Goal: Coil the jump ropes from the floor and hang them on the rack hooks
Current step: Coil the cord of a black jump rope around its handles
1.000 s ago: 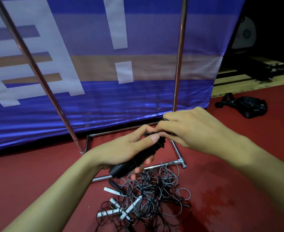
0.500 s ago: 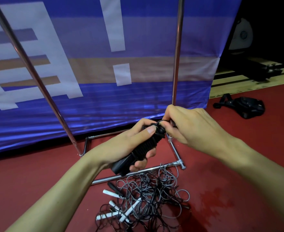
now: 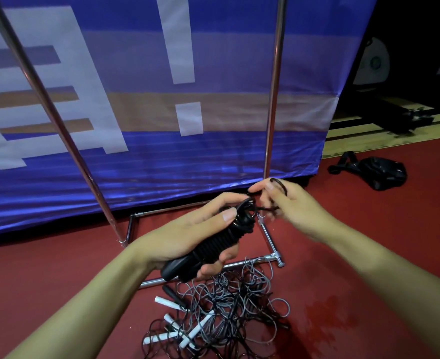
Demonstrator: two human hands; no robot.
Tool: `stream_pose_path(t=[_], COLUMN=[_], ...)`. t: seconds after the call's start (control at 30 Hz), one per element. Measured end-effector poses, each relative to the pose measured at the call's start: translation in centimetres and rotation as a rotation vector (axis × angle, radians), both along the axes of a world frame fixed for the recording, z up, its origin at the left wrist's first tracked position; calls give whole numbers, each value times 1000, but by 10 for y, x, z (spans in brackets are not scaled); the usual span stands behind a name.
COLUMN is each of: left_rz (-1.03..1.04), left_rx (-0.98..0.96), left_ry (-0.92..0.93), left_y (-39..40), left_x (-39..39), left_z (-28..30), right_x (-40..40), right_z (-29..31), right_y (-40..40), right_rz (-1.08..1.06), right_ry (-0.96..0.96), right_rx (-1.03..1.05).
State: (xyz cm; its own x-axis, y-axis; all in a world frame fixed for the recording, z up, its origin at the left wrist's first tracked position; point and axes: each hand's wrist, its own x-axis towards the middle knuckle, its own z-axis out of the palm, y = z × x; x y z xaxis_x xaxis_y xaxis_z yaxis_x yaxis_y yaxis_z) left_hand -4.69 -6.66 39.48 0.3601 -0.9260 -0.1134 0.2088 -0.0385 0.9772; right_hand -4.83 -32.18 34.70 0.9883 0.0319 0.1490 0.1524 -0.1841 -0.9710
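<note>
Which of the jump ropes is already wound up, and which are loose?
The black jump rope in the left hand is wound around its handles. The grey and black ropes with white handles lie tangled on the red floor.

rack poles [image 3: 272, 99] and tangled ropes [image 3: 221, 312] flank hands [image 3: 288, 211].

A red floor [image 3: 58, 294] is seen carrying a tangled heap of jump ropes [image 3: 221, 314], grey and black cords looped over one another with white handles [image 3: 165, 303] and a black handle [image 3: 173, 296] lying at its left side. Just beyond the heap, the chrome base bars of a rack [image 3: 269, 239] are set on the floor, its two uprights rising in front of a blue banner [image 3: 187, 156]. Well apart, at right, a black bag [image 3: 379, 174] is laid near the floor's edge.
</note>
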Motion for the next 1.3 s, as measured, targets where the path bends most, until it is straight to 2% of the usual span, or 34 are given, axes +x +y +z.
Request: stream_pose_path(t=[0.07,0.23,0.3,0.43,0.53,0.63,0.7,0.77,0.83,0.9,0.97,1.03,1.1,1.2,1.3], left_rz=[1,-48,-57,-23,31,154,260,372,470,536,551,530,503,472,454], left_rx=[-9,94,110,91,66,69,72,106,155,196,227,245,269,279,240], left_ry=[-45,-228,-263,-311,-319,-318,-308,-344,-378,-386,-402,-434,-479,-486,-431], left_y=[-3,-6,-9,-13,-14,-10,-5,0,4,7,8,6,4,3,5], left_x=[-1,-7,-9,-13,-11,-3,4,11,19,26,31,32,31,28,28], left_z=[3,5,4,7,7,2,-3,-7,-13,-20,-26,-29,-29,-29,-27], right_x=[0,17,21,18,12,1,-5,-8,-13,-22,-32,-40,-43,-42,-42], right_z=[-17,-9,-6,-25,-27,-36,-37,-30,-12,7,22,32,33,35,42], right_y=[17,21,16,25,31,29,26,18,13,14,20,31,39,39,36], right_rz=[-8,-287,-285,-178,-113,-65,-36,-20,16,40,74,174,234,294,340], right_ry=[135,354,408,544,607,574,506,306,-44,-367,-570,-611,-516,-253,-221], right_rx=[187,661,729,460,354,335,166,-300,-714,-948,-1017,-866,-683,-420,-257])
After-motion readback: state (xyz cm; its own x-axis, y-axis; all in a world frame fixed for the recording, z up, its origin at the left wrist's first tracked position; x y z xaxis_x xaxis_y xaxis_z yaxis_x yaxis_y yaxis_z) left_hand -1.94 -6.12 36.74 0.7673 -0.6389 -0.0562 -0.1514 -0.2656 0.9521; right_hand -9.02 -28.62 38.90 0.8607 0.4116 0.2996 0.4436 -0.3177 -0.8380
